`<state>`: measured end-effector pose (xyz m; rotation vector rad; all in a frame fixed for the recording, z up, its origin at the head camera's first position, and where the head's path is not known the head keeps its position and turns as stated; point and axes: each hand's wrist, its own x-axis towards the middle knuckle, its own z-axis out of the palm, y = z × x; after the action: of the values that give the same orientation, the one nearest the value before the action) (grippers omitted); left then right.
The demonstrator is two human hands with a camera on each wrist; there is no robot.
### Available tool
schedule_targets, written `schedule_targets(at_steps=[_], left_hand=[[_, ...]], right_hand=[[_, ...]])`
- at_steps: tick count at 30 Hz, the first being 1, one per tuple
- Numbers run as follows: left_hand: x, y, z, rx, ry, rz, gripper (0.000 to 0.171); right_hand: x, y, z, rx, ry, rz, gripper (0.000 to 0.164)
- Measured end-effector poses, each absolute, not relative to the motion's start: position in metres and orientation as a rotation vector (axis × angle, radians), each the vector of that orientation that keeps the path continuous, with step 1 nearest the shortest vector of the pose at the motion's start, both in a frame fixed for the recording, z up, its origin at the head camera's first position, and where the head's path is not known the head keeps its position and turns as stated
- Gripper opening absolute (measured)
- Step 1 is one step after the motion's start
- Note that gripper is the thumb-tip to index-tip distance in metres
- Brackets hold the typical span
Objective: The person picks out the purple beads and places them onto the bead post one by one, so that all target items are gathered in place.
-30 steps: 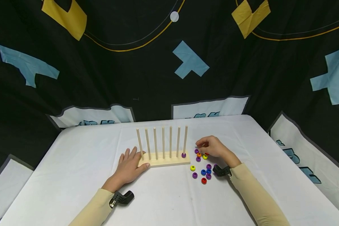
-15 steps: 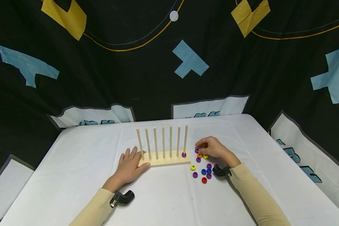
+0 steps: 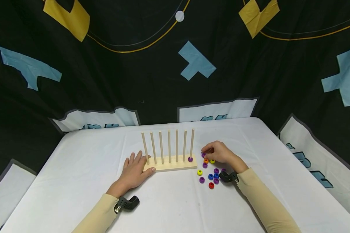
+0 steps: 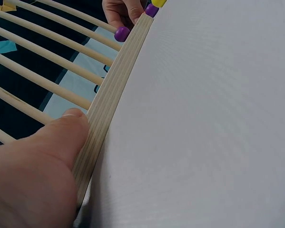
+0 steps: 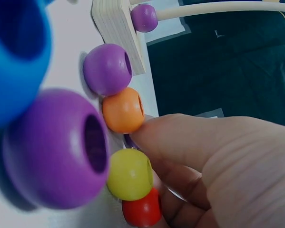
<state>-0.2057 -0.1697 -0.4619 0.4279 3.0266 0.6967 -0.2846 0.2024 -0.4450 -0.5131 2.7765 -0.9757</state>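
A wooden peg rack (image 3: 170, 165) stands mid-table with a row of upright pegs. One purple bead (image 3: 190, 159) sits at the bottom of its rightmost peg. My left hand (image 3: 132, 173) holds the rack's left end between thumb and index finger, the other fingers spread on the table. To the right of the rack, my right hand (image 3: 218, 152) pinches another purple bead (image 3: 203, 155) with thumb and index fingertips, low over the table. In the right wrist view that bead is mostly hidden behind the thumb and an orange bead (image 5: 124, 110). A yellow bead (image 5: 130, 175) and a red bead (image 5: 142, 209) lie beside the fingers.
Several loose beads lie in front of the right hand, among them a yellow bead (image 3: 199, 172), a blue bead (image 3: 211, 177) and a red bead (image 3: 211, 185). White cloth covers the table (image 3: 169, 207). A black curtain (image 3: 151, 81) hangs behind it.
My right hand has drawn in very slightly over the beads, covering the red one beside it in the head view. My left hand and the rack stay put.
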Motion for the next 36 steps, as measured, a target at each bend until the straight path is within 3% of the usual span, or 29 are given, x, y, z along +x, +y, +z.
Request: schedule_targets(at_steps=[36], left_hand=[[-0.2067,-0.1712,-0.4642,0.416,3.024,0.696,0.063]], right_hand=[[-0.2808,0.2037,-0.4375,-0.532,2.778,-0.964,0.023]])
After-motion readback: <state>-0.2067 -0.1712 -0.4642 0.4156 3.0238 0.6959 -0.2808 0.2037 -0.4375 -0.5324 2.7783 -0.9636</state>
